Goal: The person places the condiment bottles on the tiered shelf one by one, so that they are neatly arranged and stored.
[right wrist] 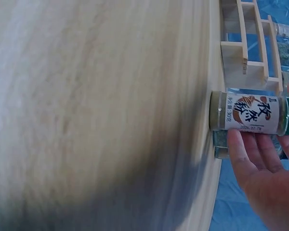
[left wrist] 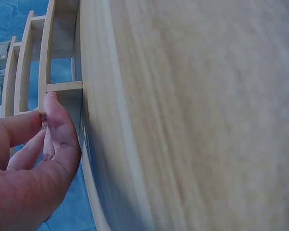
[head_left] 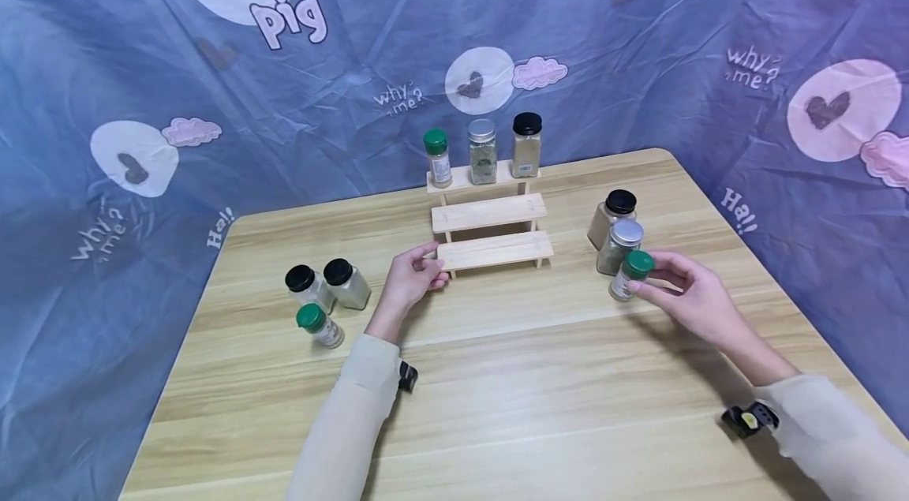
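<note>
A small three-step wooden spice rack (head_left: pixel 490 250) stands near the back of the table. With thumb and fingers my left hand (head_left: pixel 415 277) pinches the left end of its lowest step, and the left wrist view shows the fingertips at that corner. My right hand (head_left: pixel 685 297) holds a green-capped spice jar (head_left: pixel 625 280) at the right, thumb on one side and fingers on the other. Its white label (right wrist: pixel 253 113) faces the right wrist camera. Right behind it are a silver-lidded jar (head_left: pixel 616 252) of green flakes and a black-lidded jar (head_left: pixel 604 223).
On the rack's top step stand a green-capped jar (head_left: pixel 439 162), a silver-lidded jar (head_left: pixel 484 154) and a black-lidded jar (head_left: pixel 526 150). Two black-lidded jars (head_left: pixel 351 288) and another green-capped jar (head_left: pixel 323 329) are at the left. Blue printed cloth (head_left: pixel 341 114) hangs behind the table (head_left: pixel 497 406).
</note>
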Tool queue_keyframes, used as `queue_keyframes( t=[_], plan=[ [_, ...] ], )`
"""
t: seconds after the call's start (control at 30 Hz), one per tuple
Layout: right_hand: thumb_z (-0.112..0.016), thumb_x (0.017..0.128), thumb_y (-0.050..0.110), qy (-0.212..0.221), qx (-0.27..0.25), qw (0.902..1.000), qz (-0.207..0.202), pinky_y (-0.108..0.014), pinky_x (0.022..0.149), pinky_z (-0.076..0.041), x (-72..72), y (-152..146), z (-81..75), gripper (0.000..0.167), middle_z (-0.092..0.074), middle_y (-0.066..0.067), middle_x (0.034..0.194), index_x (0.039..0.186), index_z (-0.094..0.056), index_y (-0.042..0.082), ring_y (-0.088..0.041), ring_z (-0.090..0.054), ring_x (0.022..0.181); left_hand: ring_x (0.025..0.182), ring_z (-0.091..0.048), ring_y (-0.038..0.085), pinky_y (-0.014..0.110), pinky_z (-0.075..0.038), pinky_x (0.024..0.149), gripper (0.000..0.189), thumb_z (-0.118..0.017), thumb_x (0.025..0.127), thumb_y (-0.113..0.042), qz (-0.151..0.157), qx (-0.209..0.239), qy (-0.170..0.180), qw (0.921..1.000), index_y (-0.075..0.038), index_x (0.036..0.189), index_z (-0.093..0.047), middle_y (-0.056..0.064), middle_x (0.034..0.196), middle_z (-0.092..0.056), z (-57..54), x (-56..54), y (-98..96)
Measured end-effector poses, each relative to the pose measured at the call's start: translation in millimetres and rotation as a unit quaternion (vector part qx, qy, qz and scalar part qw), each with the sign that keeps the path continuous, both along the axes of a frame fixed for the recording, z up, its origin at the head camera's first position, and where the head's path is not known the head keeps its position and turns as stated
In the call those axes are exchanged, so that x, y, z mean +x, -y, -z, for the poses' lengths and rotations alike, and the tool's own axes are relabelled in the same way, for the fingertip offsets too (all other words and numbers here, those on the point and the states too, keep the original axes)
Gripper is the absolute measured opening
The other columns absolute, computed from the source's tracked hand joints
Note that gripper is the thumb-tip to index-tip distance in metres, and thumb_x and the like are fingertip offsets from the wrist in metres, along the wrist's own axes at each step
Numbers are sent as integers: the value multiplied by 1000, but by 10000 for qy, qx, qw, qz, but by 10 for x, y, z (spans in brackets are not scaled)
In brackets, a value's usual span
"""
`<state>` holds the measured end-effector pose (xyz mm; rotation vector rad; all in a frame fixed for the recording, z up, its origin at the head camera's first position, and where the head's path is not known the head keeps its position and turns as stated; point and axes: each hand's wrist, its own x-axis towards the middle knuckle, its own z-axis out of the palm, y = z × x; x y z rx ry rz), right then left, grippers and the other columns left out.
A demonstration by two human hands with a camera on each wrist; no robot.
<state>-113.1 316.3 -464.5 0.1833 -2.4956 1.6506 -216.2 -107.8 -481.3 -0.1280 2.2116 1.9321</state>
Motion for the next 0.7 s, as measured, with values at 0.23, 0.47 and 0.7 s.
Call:
queue_keyframes(
  t=[0.23,0.47,0.7],
  plan=[
    [-78,88,-9,-371,68,9993,-29,-6,89,-59,-27,19,79,44,-71,26,110,128,-62,-8,12,-70,102,69,-71,9,19,-67,67,51,-66,101,1,26,104,43,9999,-4,151,-55,12,96,-74,12,-8,6],
    [-75,85,-18,-764,67,9964,-371,-7,89,-60,-44,115,87,43,-71,24,109,126,-61,-13,10,-70,102,68,-71,9,20,-68,68,51,-66,100,2,16,131,35,9999,-3,150,-56,12,95,-74,12,-2,21],
    [-73,85,-20,-747,-146,9947,-694,-11,89,-62,-114,343,13,45,-71,24,115,128,-59,-16,6,-72,101,70,-72,10,21,-68,69,51,-66,100,1,-2,79,-11,10000,-3,150,-56,17,99,-75,-12,3,-1]
  ],
)
